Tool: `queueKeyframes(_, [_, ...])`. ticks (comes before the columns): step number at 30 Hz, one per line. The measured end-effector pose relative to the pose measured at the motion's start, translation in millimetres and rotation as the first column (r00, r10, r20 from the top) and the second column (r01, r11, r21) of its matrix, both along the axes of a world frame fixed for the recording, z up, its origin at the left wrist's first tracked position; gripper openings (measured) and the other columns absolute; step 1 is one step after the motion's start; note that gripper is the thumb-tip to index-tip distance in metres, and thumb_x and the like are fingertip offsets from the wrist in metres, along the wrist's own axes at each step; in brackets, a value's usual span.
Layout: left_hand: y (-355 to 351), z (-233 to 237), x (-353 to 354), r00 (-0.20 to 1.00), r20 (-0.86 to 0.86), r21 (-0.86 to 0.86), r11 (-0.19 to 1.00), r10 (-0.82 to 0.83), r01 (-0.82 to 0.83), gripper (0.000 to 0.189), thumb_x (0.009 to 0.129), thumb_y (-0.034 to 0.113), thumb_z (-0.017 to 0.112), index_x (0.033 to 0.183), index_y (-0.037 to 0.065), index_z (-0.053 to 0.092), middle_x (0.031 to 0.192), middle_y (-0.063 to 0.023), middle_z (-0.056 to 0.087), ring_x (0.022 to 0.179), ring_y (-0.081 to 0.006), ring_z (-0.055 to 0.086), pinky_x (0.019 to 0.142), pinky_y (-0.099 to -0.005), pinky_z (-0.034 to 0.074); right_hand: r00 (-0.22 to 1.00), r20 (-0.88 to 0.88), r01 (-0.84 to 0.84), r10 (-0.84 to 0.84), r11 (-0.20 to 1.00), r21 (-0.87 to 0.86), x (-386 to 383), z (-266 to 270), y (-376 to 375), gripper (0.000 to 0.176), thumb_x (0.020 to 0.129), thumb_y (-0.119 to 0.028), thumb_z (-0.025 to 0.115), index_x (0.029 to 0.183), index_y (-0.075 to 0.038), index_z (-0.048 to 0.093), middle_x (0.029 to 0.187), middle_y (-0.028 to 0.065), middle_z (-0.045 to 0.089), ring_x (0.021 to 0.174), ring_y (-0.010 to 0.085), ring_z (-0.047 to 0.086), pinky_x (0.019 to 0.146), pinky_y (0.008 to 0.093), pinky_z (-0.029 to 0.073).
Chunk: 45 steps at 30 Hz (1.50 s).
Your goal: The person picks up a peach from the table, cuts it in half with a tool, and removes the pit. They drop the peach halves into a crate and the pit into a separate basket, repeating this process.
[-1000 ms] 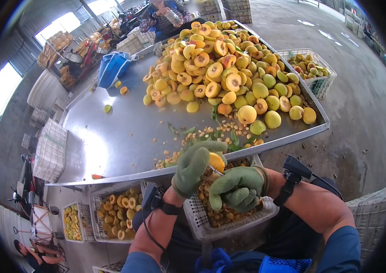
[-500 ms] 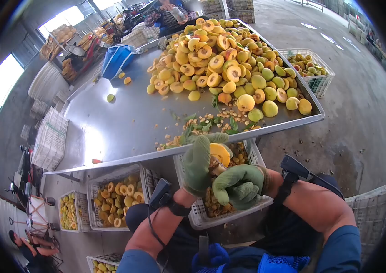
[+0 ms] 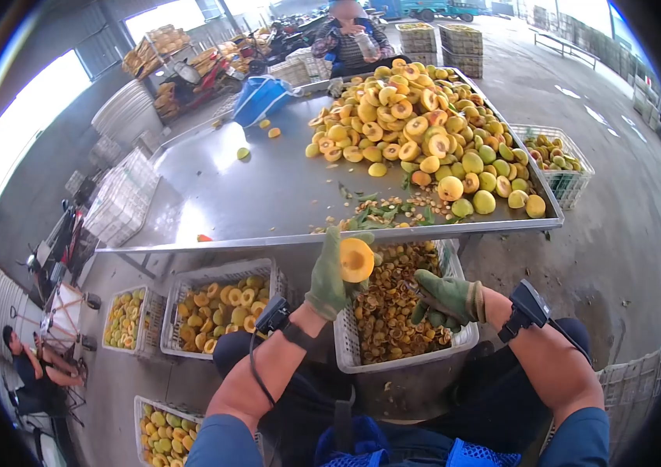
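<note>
Head view: in the middle of the frame, the left hand (image 3: 329, 274) grips 1 peach half (image 3: 356, 259), cut side showing. To its right, the right hand (image 3: 447, 300) curls over a crate (image 3: 346, 354) of pits. I cannot tell if it grips anything. Above, peaches (image 3: 424, 132) lie on a table (image 3: 253, 187).
</note>
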<state>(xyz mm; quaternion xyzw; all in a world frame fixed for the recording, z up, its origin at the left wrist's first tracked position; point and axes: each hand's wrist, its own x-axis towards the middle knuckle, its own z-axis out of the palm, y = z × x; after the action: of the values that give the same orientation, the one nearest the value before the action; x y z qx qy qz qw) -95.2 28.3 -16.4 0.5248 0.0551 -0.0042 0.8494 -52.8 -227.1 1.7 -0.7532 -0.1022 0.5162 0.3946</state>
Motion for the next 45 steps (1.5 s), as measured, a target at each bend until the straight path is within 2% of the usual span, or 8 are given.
queueKeyframes(4, [24,42,-37,1.0,0.004,0.417,0.909,-0.015,0.012,0.064,0.108,0.057,0.041,0.125,0.001,0.065,0.089,-0.0102,0.072,0.077,-0.0161,0.072,0.059,-0.026,0.058,0.986,0.146,0.087,-0.075,0.993,-0.083,-4,1,6,0.082,0.103,-0.067,0.027,0.1,-0.002,0.077,0.062,0.0064,0.059,0.048,0.0188,0.053,0.049,0.0354,0.047])
queueKeyframes(14, [252,41,-61,0.936,0.045,0.966,-0.255,0.349,0.048,0.04,0.101,0.038,0.059,0.114,0.002,0.07,0.091,-0.0076,0.071,0.084,-0.0198,0.065,0.081,-0.0362,0.053,0.876,0.482,-0.113,0.025,0.982,0.153,-36,57,-26,0.067,0.099,-0.065,0.051,0.1,-0.003,0.075,0.07,0.0127,0.065,0.068,0.0251,0.067,0.067,0.0365,0.055])
queueKeyframes(15, [239,47,-40,0.951,0.068,0.984,-0.179,0.302,-0.013,0.039,0.101,0.038,0.058,0.115,0.003,0.071,0.093,-0.0117,0.072,0.088,-0.0239,0.067,0.082,-0.0377,0.053,0.883,0.457,-0.156,0.108,0.985,0.07,-38,71,-28,0.059,0.099,-0.059,0.053,0.107,-0.005,0.073,0.099,0.0208,0.074,0.102,0.0403,0.069,0.092,0.0464,0.051])
queueKeyframes(21, [38,18,141,0.927,0.281,0.958,0.124,-0.25,-0.257,0.048,0.099,0.033,0.068,0.134,0.002,0.062,0.112,-0.0185,0.074,0.105,-0.0248,0.072,0.087,-0.038,0.058,0.666,0.653,-0.367,0.36,0.921,-0.134,-22,22,-35,0.05,0.096,-0.051,0.058,0.119,-0.007,0.069,0.114,0.0213,0.072,0.108,0.0402,0.069,0.096,0.0474,0.052])
queueKeyframes(27, [-115,-24,269,0.715,0.319,0.873,-0.1,-0.623,-0.477,0.058,0.088,0.035,0.072,0.135,0.005,0.06,0.122,-0.0224,0.069,0.11,-0.0411,0.066,0.094,-0.0441,0.054,0.818,0.564,0.013,0.111,0.977,-0.211,15,37,-47,0.048,0.095,-0.049,0.06,0.114,-0.006,0.07,0.11,0.0204,0.073,0.104,0.0402,0.069,0.092,0.0475,0.053])
queueKeyframes(31, [-108,-19,293,0.802,0.125,0.981,-0.05,-0.584,-0.189,0.047,0.091,0.038,0.071,0.125,0.006,0.065,0.115,-0.015,0.073,0.099,-0.0346,0.07,0.083,-0.0422,0.057,0.676,0.59,0.415,-0.441,0.89,0.19,62,-2,-62,0.043,0.092,-0.041,0.071,0.112,-0.003,0.068,0.102,0.0153,0.074,0.092,0.0306,0.071,0.085,0.0397,0.055])
queueKeyframes(34, [-90,8,260,0.889,-0.195,0.638,0.635,-0.414,0.435,0.04,0.098,0.036,0.066,0.123,0.004,0.066,0.109,-0.0078,0.073,0.094,-0.0202,0.071,0.075,-0.0327,0.057,0.607,0.243,0.602,-0.757,0.637,0.481,97,-2,-60,0.04,0.09,-0.033,0.078,0.112,-0.001,0.068,0.099,0.0092,0.073,0.086,0.019,0.066,0.081,0.0324,0.054])
queueKeyframes(45, [-70,-61,205,0.905,0.386,0.353,0.935,-0.181,0.036,0.035,0.106,0.035,0.056,0.12,0.003,0.064,0.104,-0.0029,0.067,0.092,-0.0135,0.062,0.08,-0.0313,0.054,0.793,0.154,0.345,-0.59,0.642,0.685,162,-23,11,0.031,0.098,-0.024,0.068,0.119,-0.001,0.066,0.104,0.0039,0.07,0.085,0.0096,0.066,0.073,0.0251,0.055])
